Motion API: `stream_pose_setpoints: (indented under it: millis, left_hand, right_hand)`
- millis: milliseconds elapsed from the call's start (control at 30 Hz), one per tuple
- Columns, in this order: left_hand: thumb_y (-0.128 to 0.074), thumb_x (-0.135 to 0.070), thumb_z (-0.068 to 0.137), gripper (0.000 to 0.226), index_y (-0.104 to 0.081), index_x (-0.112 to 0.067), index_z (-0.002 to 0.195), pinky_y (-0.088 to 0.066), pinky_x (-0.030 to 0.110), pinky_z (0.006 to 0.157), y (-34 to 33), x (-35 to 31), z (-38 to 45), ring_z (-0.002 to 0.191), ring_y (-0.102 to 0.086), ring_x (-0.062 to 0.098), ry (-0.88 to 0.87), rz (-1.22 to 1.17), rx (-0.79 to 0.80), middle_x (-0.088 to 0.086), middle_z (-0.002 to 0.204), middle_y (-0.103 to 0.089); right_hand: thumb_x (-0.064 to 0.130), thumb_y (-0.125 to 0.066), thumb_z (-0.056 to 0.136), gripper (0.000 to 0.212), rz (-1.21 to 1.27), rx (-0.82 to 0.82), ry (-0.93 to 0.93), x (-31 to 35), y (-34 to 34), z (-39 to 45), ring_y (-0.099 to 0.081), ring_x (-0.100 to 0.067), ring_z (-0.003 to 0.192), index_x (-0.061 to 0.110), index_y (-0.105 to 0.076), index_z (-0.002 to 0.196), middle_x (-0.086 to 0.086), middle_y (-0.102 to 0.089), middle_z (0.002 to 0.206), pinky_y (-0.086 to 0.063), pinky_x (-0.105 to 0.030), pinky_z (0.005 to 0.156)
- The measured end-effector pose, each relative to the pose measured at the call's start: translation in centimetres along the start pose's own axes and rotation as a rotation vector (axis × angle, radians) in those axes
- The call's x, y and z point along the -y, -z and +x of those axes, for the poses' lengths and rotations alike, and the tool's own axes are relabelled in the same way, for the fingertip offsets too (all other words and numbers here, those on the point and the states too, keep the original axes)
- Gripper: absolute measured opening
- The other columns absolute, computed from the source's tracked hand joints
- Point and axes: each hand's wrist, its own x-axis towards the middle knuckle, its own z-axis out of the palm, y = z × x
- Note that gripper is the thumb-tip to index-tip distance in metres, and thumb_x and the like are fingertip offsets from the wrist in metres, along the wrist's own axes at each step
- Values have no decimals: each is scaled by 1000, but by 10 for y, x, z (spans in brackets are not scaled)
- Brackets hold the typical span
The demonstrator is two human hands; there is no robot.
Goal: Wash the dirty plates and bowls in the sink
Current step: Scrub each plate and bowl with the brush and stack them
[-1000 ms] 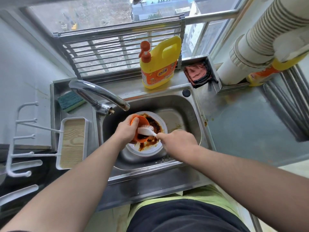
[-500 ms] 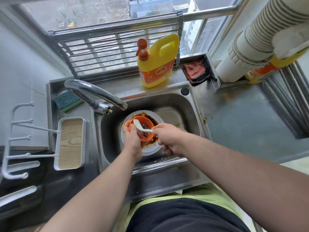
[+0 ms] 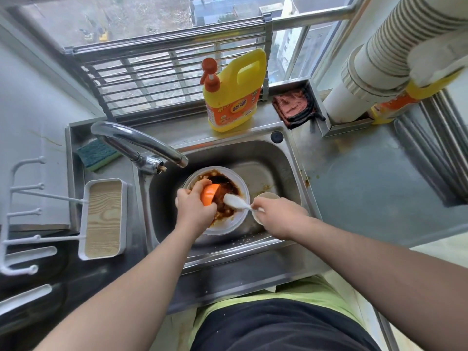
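The left hand [image 3: 195, 209] grips the small orange bowl [image 3: 209, 194], its fingers curled round the rim, and holds it tilted on its side above the white plate [image 3: 234, 221], which lies in the sink [image 3: 283, 158] and is covered with dark brown sauce. The right hand [image 3: 278, 215] pinches the handle of the white brush [image 3: 235, 201], its fingers closed round it, and the brush head is at the mouth of the bowl. A second small pale bowl [image 3: 266, 196] sits just beside the plate, partly hidden by the right hand.

The step in hand seems to be scrubbing the inside of the orange bowl. To do it well, keep the bowl over the plate so that the dirt falls into the sink and not on the steel surface [image 3: 367, 188]. Turn the bowl slowly with the left hand and let the brush go round the whole wall. No water is seen running from the tap [image 3: 141, 143], so a rinse is probably needed after.
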Motion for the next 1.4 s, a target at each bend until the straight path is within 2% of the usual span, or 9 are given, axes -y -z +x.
stream_pose_setpoints:
  millis: [167, 300, 400, 533, 733, 933, 1067, 1233, 1400]
  left_hand:
    - [-87, -38, 78, 84, -42, -41, 148, -53, 45, 100, -1, 19, -6, 129, -35, 30, -313, 436, -40, 6, 133, -35]
    - [-92, -36, 75, 89, -39, -39, 147, -58, 55, 91, -8, 30, -9, 122, -39, 38, -453, 556, -80, 14, 131, -38]
    - [-81, -46, 87, 74, -38, -43, 148, -46, 40, 103, -26, 12, -14, 125, -39, 25, -266, 269, -103, 5, 137, -35]
    - [-59, -45, 102, 45, -48, -33, 143, -41, 33, 90, -67, -34, -17, 110, -57, 26, -23, -113, -33, 5, 126, -56]
    - [-54, -20, 99, 35, -53, -30, 132, -56, 39, 86, -130, -57, -14, 99, -65, 29, 177, 91, 150, 5, 117, -68]
    - [-70, -35, 100, 42, -63, -21, 138, -53, 33, 90, -124, -49, -6, 112, -67, 24, 32, 233, 174, 3, 124, -72]
    - [-58, -26, 103, 34, -66, -23, 135, -48, 31, 95, -78, -22, 3, 116, -61, 21, 27, 181, -8, 2, 131, -65]
    - [-59, -11, 98, 59, -46, -26, 153, -48, 46, 107, -15, 26, 16, 129, -48, 29, 361, 63, -248, 8, 150, -38]
    - [-67, -19, 99, 49, -56, -23, 147, -50, 35, 81, -4, 46, 25, 103, -57, 18, 373, -2, -101, 2, 126, -67]
  right_hand:
    - [44, -42, 107, 25, 212, -131, -118, -26, -3, 5, -65, -23, 78, 47, -54, 128, 1, -68, 108, -57, -39, 70]
    - [41, -48, 106, 22, 421, -132, -96, -34, -3, 7, -63, -20, 71, 45, -59, 126, 3, -69, 108, -51, -35, 62]
    - [40, -50, 106, 22, 535, -134, -104, -41, -4, 9, -63, -18, 81, 41, -61, 125, 4, -69, 111, -48, -33, 67]
    - [38, -53, 103, 25, 633, -226, -163, -64, -3, 6, -64, -15, 101, 40, -63, 125, 9, -70, 114, -52, -36, 88]
    - [29, -54, 102, 19, 695, -269, -222, -100, -1, -7, -68, -16, 82, 39, -63, 116, 9, -70, 96, -56, -33, 73]
    - [33, -56, 102, 22, 694, -205, -201, -108, -8, -8, -65, -16, 91, 39, -63, 122, 9, -67, 101, -48, -34, 75]
    - [33, -62, 99, 18, 680, -167, -158, -95, -13, -2, -65, -13, 87, 38, -63, 116, 11, -69, 96, -51, -35, 76]
    - [34, -58, 101, 9, 618, -124, -112, -57, -21, 23, -65, -19, 89, 31, -65, 106, 5, -69, 95, -53, -37, 77]
    - [31, -51, 108, 24, 541, -142, -26, -14, -24, 68, -55, -16, 75, 24, -48, 86, 3, -59, 85, -40, -29, 61]
